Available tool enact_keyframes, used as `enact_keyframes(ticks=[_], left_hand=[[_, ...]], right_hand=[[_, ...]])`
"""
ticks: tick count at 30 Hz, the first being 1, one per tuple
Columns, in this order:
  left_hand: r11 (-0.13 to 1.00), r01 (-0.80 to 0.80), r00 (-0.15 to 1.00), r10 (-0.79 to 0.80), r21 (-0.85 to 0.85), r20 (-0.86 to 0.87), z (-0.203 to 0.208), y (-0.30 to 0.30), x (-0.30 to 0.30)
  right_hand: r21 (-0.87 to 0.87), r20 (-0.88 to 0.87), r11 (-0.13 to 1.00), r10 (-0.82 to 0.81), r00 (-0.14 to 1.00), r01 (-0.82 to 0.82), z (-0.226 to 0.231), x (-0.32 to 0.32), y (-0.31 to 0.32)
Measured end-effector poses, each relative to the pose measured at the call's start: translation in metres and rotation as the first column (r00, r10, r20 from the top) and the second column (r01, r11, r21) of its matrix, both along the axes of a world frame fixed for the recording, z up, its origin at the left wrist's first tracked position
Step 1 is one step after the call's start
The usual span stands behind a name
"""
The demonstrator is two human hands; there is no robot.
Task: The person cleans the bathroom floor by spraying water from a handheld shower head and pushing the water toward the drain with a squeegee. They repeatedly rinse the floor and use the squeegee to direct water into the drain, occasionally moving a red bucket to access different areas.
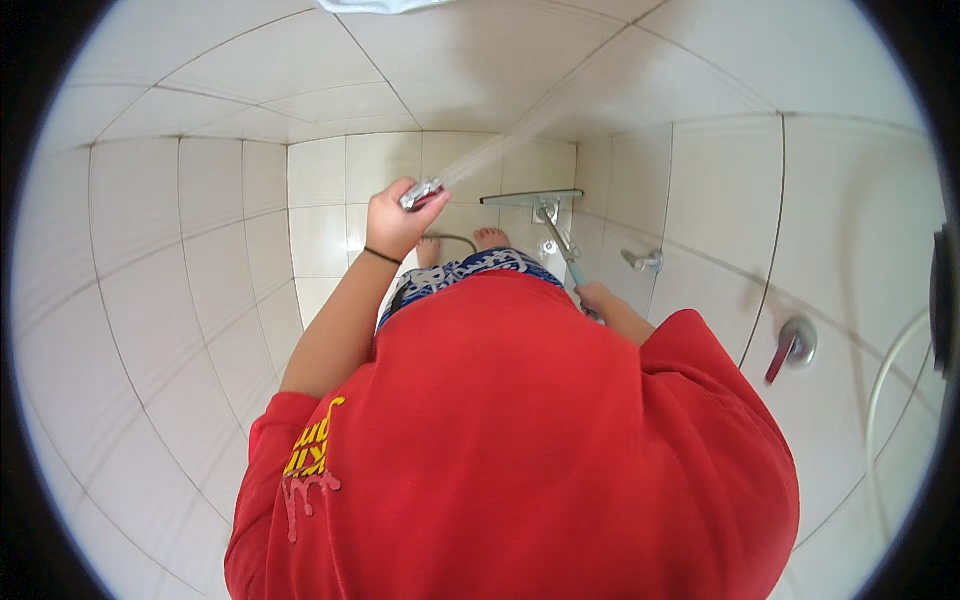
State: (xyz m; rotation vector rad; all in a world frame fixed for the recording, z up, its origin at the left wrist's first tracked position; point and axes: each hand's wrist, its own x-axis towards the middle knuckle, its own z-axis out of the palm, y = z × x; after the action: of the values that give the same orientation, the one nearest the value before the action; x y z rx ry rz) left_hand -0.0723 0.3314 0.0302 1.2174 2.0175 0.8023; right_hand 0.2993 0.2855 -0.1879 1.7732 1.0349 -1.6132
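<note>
My left hand (392, 222), raised in front of me, is closed round a silver and dark red hand sprayer (424, 194). From its head a jet of water (505, 148) shoots up and to the right at the tiled wall. Low at my right side, my right hand (596, 298) grips the long handle of a squeegee (562, 243). The squeegee's wide blade (530, 197) is out past my feet, near the right-hand corner. Part of the right hand's fingers is hidden by my body and shirt.
Pale tiled walls (190, 320) close in on both sides and ahead. The right wall carries a small tap (643, 261), a lever valve (797, 342) and a whitish hose (885, 385). A dark hose (455, 239) curves by my bare feet (490, 238). Something white (385, 5) shows at the top edge.
</note>
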Motion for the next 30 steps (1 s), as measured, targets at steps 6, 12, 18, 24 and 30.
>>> enact_keyframes(ticks=[6,12,18,24,30], left_hand=[[0.984,0.089,0.991,-0.073,0.153,-0.108,-0.014,-0.024,-0.018],[0.968,0.179,0.980,-0.160,0.173,-0.120,-0.048,-0.024,0.015],[0.931,0.335,0.942,-0.329,0.147,-0.067,-0.048,-0.008,0.005],[0.911,0.343,0.938,-0.347,0.230,-0.024,-0.051,-0.003,0.005],[0.925,0.309,0.951,-0.300,0.220,-0.077,-0.058,-0.006,-0.003]], right_hand=[[0.315,0.045,0.947,-0.086,0.995,0.068,0.043,-0.019,-0.131],[0.353,0.170,0.925,-0.213,0.962,0.142,0.056,-0.005,-0.236],[0.387,0.175,0.879,-0.367,0.914,0.279,0.043,-0.034,-0.310],[0.374,0.265,0.909,-0.292,0.919,0.181,0.004,-0.027,-0.364],[0.357,0.230,0.900,-0.343,0.911,0.248,-0.011,-0.015,-0.364]])
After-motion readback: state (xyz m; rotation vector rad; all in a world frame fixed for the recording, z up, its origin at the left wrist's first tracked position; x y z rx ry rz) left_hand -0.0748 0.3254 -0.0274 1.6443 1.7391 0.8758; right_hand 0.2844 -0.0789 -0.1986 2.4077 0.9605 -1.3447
